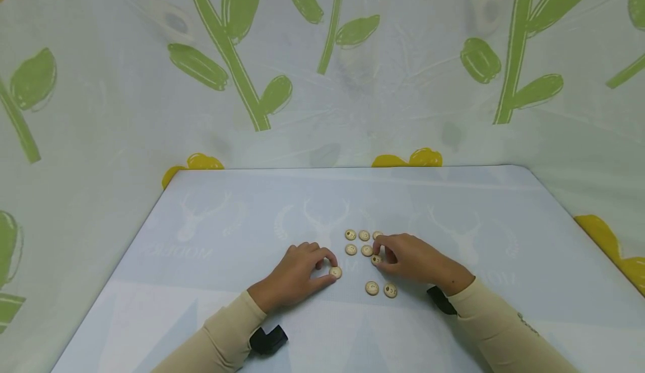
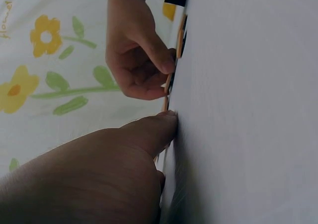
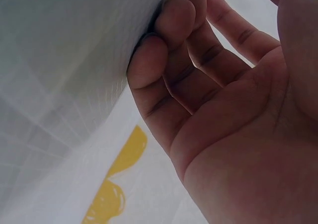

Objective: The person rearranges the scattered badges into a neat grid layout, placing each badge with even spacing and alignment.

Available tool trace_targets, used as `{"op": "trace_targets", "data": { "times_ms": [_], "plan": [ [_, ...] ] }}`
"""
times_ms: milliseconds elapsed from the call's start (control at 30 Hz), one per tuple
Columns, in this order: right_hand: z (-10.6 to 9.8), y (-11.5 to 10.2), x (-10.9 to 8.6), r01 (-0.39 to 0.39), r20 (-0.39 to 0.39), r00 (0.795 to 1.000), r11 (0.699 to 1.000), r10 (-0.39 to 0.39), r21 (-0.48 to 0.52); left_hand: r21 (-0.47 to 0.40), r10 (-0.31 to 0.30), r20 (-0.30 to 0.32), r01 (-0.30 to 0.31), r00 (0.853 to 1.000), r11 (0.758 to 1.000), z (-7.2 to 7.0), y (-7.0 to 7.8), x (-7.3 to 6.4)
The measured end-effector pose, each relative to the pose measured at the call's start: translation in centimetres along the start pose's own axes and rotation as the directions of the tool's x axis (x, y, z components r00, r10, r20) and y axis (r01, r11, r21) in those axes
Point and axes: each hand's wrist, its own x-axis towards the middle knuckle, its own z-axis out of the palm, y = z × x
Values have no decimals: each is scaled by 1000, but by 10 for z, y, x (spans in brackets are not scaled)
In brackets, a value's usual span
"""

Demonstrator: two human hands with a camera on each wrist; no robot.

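Observation:
Several round, pale wooden buttons lie on the table in the head view. My left hand (image 1: 302, 272) has its thumb and index finger on either side of one button (image 1: 335, 273), to the left of the others. Between the thumb and index finger of my right hand (image 1: 410, 258) is a second button (image 1: 376, 260), just below the grouped ones. That group has a top row with a button (image 1: 364, 236) in its middle, and a lower row starting with another button (image 1: 350, 249). In the right wrist view, the curled fingers (image 3: 149, 62) hide the held button.
Two more buttons, one on the left (image 1: 372, 288) and one on the right (image 1: 390, 290), lie side by side nearer the front. The pale printed tabletop (image 1: 201, 266) ends at a back edge before a flowered curtain (image 1: 403, 98). Dark wrist devices sit under both sleeves.

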Motion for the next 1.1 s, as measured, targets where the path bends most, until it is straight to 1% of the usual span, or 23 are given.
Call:
{"op": "trace_targets", "data": {
  "times_ms": [267, 467, 600, 733, 967, 1100],
  "plan": [
    [1, 1, 1, -3, -1, 1000, 1000, 3, -4, 7, -7, 10, 7, 1000, 1000, -1, 0, 0],
    [1, 0, 1, -16, 1, 1000, 1000, 16, -9, 0, 5, 1, -5, 1000, 1000, -2, 1, 0],
    [0, -1, 1, -27, 2, 1000, 1000, 27, -5, 0, -6, 8, 6, 1000, 1000, -2, 1, 0],
    [0, 0, 0, -13, 4, 1000, 1000, 13, -2, -2, -10, 11, 10, 1000, 1000, -2, 1, 0],
    [-1, 1, 0, 5, 11, 1000, 1000, -5, -5, -6, 7, -4, -7, 1000, 1000, -2, 0, -1],
    [-2, 0, 0, 11, 11, 1000, 1000, -11, -6, -8, 0, 2, 0, 1000, 1000, -3, 1, 0]
  ]
}}
